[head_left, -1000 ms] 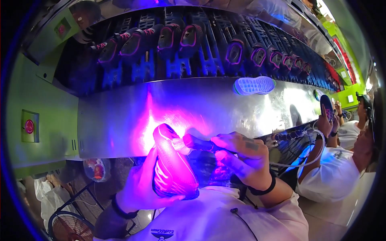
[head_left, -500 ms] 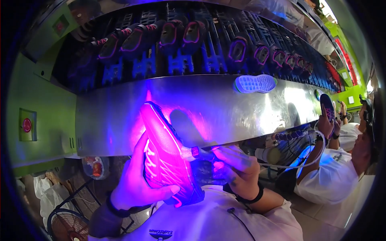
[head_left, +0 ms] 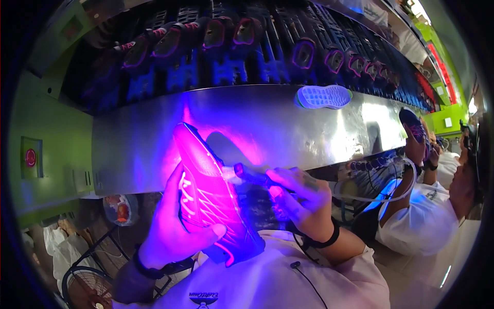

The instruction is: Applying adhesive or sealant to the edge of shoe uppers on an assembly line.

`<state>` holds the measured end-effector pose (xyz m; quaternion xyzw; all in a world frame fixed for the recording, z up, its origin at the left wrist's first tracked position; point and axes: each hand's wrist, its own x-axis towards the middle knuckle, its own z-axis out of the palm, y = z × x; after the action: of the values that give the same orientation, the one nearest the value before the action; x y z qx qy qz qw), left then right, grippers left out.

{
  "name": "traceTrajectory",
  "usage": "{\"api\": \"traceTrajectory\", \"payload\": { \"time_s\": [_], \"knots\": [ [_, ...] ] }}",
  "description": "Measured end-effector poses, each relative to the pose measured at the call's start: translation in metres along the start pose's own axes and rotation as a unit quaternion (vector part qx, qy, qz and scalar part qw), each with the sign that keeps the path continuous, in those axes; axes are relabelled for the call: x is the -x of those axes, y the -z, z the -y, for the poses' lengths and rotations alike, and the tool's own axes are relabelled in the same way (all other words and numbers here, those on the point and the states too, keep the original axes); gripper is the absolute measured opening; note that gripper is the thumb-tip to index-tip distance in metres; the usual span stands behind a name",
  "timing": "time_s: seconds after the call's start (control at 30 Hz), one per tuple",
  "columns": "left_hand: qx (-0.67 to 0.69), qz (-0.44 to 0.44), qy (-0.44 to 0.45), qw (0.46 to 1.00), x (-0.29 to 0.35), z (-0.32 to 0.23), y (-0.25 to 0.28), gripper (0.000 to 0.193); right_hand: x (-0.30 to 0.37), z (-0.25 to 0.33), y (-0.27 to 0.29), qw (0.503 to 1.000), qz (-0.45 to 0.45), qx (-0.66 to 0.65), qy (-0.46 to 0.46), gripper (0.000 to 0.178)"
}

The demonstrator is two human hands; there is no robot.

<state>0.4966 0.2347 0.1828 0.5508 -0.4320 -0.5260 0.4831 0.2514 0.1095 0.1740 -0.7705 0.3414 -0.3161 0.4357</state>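
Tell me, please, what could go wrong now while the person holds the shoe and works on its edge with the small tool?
1. The left hand holds the glowing pink shoe tilted, by fingers only; it might slip.
2. The right hand presses a small dark tool on the shoe's edge, near the left fingers; it could slide onto them.
3. The thin white cable hanging beside the right hand may snag.

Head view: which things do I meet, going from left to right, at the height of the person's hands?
Green wall → left hand → shoe glowing pink → small tool → right hand → co-worker's white shirt.
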Motion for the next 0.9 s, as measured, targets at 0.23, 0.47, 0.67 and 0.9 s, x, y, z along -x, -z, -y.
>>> {"api": "traceTrajectory", "payload": {
  "time_s": [0.23,0.47,0.67,0.9],
  "knots": [
    [-0.037,-0.089,0.055,0.994,-0.006,0.006,0.026,0.094,0.013,-0.005,0.002,0.996,0.068,-0.046,-0.042,0.033],
    [0.034,-0.144,0.073,0.986,-0.015,0.008,0.031,0.087,0.008,0.001,0.015,0.985,0.134,-0.023,-0.104,0.030],
    [0.040,-0.183,0.091,0.978,-0.025,0.017,0.033,0.079,0.003,-0.008,0.025,0.989,0.124,-0.003,-0.085,0.040],
    [0.169,-0.198,0.119,0.958,-0.035,0.010,0.027,0.060,-0.009,0.001,0.033,0.989,0.114,0.093,0.022,0.050]
  ]
}}
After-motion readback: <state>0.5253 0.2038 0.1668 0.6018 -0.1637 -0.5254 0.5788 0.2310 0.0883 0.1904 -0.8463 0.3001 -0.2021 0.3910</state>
